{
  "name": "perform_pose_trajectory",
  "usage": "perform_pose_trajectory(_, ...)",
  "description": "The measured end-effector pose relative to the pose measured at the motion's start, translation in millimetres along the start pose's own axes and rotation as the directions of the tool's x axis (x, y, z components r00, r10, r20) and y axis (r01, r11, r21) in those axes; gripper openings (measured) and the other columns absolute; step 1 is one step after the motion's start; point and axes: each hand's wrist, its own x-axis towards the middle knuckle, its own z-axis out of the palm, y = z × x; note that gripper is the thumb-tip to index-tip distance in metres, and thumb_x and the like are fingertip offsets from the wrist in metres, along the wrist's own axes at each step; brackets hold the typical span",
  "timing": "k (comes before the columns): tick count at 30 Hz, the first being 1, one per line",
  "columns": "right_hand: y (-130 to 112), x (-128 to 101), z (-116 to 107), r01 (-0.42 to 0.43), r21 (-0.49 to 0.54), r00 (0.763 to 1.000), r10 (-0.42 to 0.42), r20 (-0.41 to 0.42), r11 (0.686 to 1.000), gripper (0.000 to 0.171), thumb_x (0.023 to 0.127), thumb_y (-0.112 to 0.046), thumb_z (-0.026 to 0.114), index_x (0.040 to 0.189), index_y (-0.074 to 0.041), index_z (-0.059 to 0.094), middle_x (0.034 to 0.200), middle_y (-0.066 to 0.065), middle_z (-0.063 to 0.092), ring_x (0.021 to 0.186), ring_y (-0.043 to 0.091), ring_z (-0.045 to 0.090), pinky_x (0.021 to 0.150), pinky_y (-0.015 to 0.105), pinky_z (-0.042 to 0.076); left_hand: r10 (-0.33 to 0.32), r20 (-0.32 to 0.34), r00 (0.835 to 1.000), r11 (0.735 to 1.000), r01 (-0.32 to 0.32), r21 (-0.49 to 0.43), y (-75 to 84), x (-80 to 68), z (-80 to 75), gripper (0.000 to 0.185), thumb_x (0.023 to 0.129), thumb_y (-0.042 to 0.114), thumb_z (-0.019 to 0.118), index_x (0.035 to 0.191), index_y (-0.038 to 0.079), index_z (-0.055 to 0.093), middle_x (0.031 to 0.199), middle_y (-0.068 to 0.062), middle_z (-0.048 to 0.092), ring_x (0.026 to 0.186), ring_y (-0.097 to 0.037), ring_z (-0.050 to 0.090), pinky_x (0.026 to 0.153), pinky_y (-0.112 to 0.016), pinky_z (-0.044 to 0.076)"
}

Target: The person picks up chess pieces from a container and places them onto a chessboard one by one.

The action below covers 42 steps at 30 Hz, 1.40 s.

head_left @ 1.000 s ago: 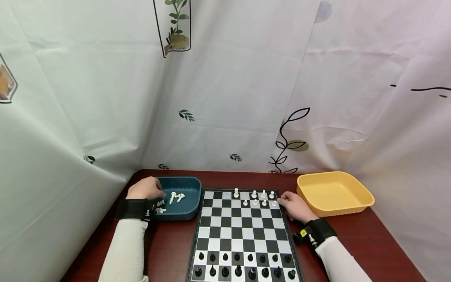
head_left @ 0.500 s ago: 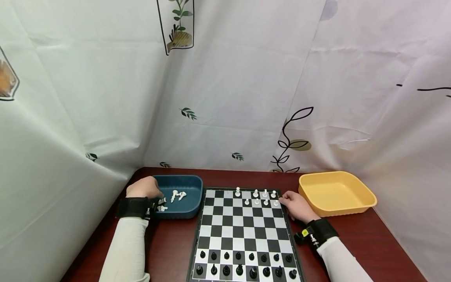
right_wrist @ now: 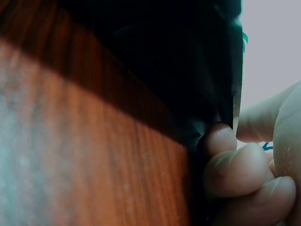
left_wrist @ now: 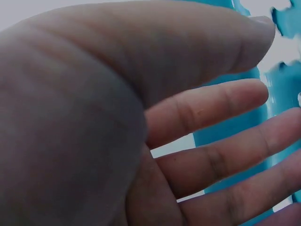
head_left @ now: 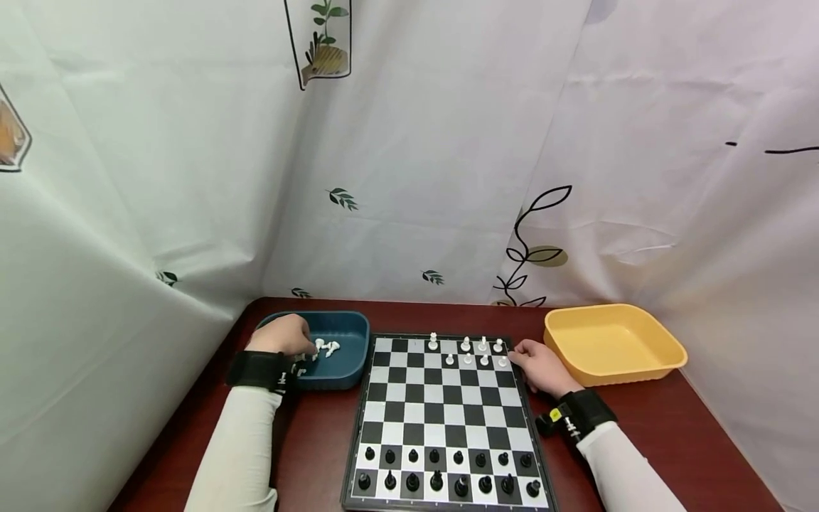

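Note:
My left hand (head_left: 283,337) is inside the blue tray (head_left: 348,364), over the white chess pieces (head_left: 331,348) lying there. In the left wrist view, the thumb and the fairly straight fingers (left_wrist: 207,110) are apart, with blurred white pieces beyond the thumb tip. Whether a fingertip touches a piece is hard to tell. At the far right edge of the chessboard (head_left: 435,412), my right hand (head_left: 542,366) grips the rim. Its curled fingers (right_wrist: 237,169) sit against the dark side of the board in the right wrist view. White pieces stand at the right of the board's far rows.
Black chess pieces (head_left: 436,481) fill the two near rows of the board. A yellow tray (head_left: 614,345) stands at the back right, beyond my right hand. The dark red table (head_left: 313,448) ends at a white patterned cloth (head_left: 409,163) behind and at the sides.
My left hand has shifted right within the blue tray, toward the white pieces in its middle. The right hand keeps its hold on the board's edge. The head view has tilted slightly.

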Motion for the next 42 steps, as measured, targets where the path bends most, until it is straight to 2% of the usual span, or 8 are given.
perform_pose_trajectory(2,-1,0,-2,0.006,0.004,1.000,-0.006,-0.004,1.000,0.019,0.111,-0.020,0.063,0.102,-0.003,0.063,0.062,0.005,0.056,0.042,0.019,0.051,0.044,0.033,0.044,0.019,0.005,1.000,1.000,-0.019,-0.010,6.0,1.0,-0.3,0.020,0.095,0.022,0.085,0.079,0.011,0.081,0.067,-0.003,0.067,0.058,-0.018,0.060,0.058,-0.037,0.048)
perform_pose_trajectory(6,-4,0,-6,0.014,0.005,1.000,-0.014,-0.003,1.000,0.020,0.111,-0.020,0.062,0.102,-0.002,0.063,0.062,0.005,0.056,0.042,0.019,0.051,0.044,0.033,0.045,0.030,0.005,1.000,0.999,-0.030,-0.014,12.7,1.0,-1.1,0.012,0.096,0.021,0.085,0.091,0.011,0.083,0.078,-0.008,0.074,0.063,-0.020,0.064,0.063,-0.040,0.052)
perform_pose_trajectory(11,-5,1,-9,0.013,0.001,1.000,-0.013,-0.009,1.000,0.020,0.111,-0.019,0.062,0.101,-0.002,0.063,0.061,0.005,0.055,0.042,0.019,0.051,0.044,0.034,0.045,0.041,-0.003,0.999,0.999,-0.041,-0.016,15.2,3.3,-0.9,0.013,0.096,0.021,0.086,0.088,0.011,0.081,0.068,-0.003,0.066,0.061,-0.019,0.061,0.063,-0.039,0.049)
perform_pose_trajectory(16,-2,1,-7,0.000,-0.006,1.000,0.000,-0.002,1.000,0.020,0.111,-0.020,0.062,0.102,-0.003,0.063,0.062,0.004,0.056,0.042,0.019,0.051,0.044,0.033,0.045,0.020,0.010,1.000,1.000,-0.020,-0.010,15.6,12.0,0.0,0.015,0.095,0.019,0.085,0.084,0.010,0.082,0.062,0.000,0.060,0.058,-0.018,0.058,0.058,-0.036,0.045)
perform_pose_trajectory(24,-2,2,-4,0.000,-0.005,1.000,0.000,0.001,1.000,0.019,0.111,-0.020,0.063,0.102,-0.003,0.062,0.061,0.004,0.055,0.042,0.019,0.051,0.045,0.033,0.044,-0.005,-0.007,1.000,0.999,0.005,0.032,10.4,26.1,2.3,0.018,0.091,0.016,0.086,0.075,0.010,0.080,0.067,-0.004,0.068,0.058,-0.019,0.060,0.054,-0.035,0.046)
perform_pose_trajectory(27,-3,3,-3,0.009,-0.013,1.000,-0.009,-0.007,1.000,0.019,0.111,-0.020,0.063,0.101,-0.003,0.062,0.059,0.003,0.053,0.042,0.019,0.050,0.045,0.033,0.043,-0.014,-0.020,1.000,0.999,0.014,0.037,7.8,30.4,5.9,0.025,0.090,0.014,0.085,0.067,0.011,0.076,0.059,-0.001,0.060,0.054,-0.018,0.057,0.051,-0.033,0.043)
perform_pose_trajectory(32,-3,3,-3,0.006,-0.018,1.000,-0.006,-0.009,1.000,0.019,0.111,-0.020,0.063,0.101,-0.003,0.062,0.059,0.003,0.053,0.042,0.019,0.050,0.045,0.033,0.043,0.000,-0.056,0.998,0.999,0.003,0.047,4.2,35.1,13.4,0.045,0.087,0.010,0.085,0.053,0.018,0.057,0.051,0.005,0.041,0.048,-0.016,0.045,0.048,-0.030,0.032)
perform_pose_trajectory(42,-2,1,-1,-0.006,-0.007,1.000,0.006,0.000,1.000,0.019,0.111,-0.020,0.063,0.102,-0.004,0.063,0.061,0.005,0.056,0.043,0.019,0.051,0.045,0.033,0.045,0.027,-0.108,0.994,0.995,-0.016,0.096,1.8,34.7,23.2,0.058,0.089,0.004,0.083,0.054,0.022,0.040,0.060,0.006,0.022,0.055,-0.014,0.023,0.053,-0.032,0.024)
